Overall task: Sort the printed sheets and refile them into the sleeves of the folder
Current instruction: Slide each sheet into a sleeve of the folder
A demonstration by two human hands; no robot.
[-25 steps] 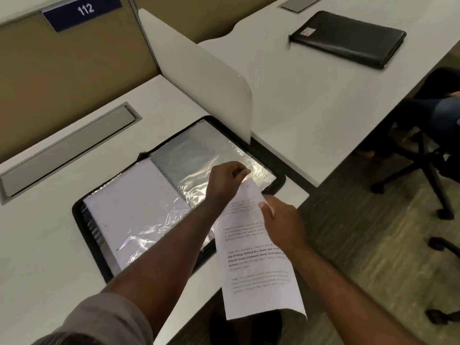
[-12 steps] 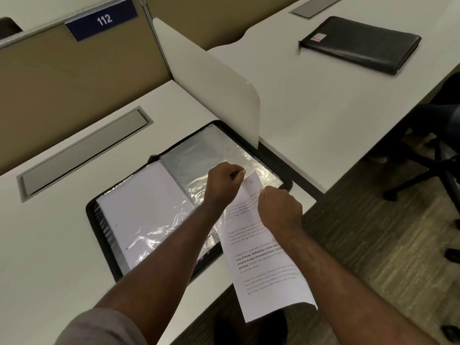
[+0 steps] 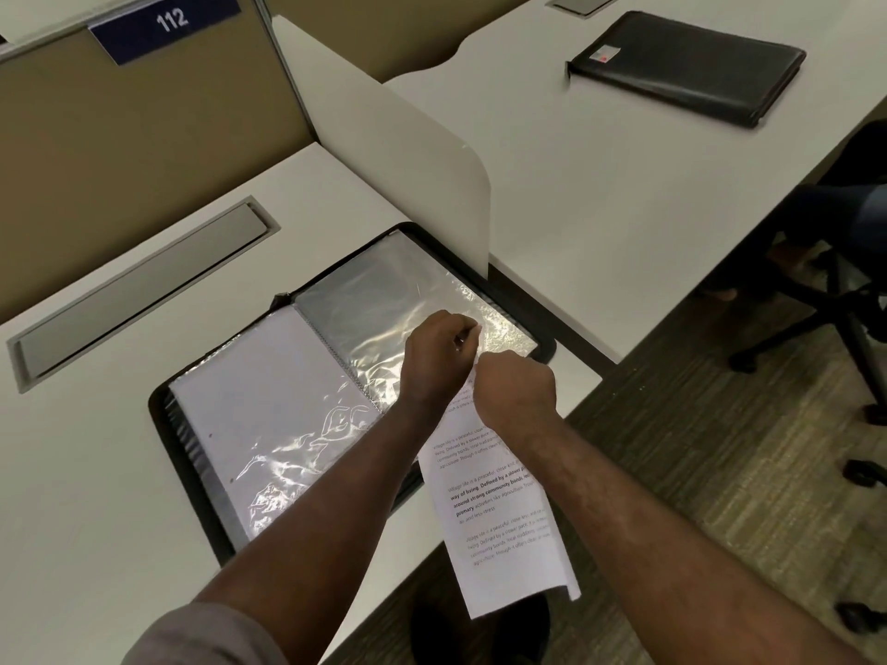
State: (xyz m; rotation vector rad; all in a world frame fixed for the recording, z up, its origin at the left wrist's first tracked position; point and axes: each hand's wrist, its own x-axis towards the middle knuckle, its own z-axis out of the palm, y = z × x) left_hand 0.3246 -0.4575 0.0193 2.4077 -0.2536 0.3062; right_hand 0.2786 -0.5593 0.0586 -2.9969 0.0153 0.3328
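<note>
The right hand (image 3: 513,393) was closed on the top part of a white printed sheet with black paragraphs of text (image 3: 499,511); its fingers were curled around the upper edge, and the rest of the sheet hung down past the front edge of the white desk (image 3: 96,472). Just beside it, the left hand (image 3: 439,355) pinched the lower edge of a clear, crinkled plastic sleeve (image 3: 413,304) on the right page of the open black zip folder (image 3: 165,415), apparently holding its mouth apart. The two hands were almost touching. The folder lay flat on the desk, and its left page already held a white sheet under the plastic.

In my judgement, the step in hand was the feeding of this sheet into the right sleeve. The next move called for the top edge to enter straight between the two plastic layers and then slide in without a fold.

Further away, a closed black leather folder (image 3: 686,67) lay on the neighbouring desk behind a white divider (image 3: 398,151).
</note>
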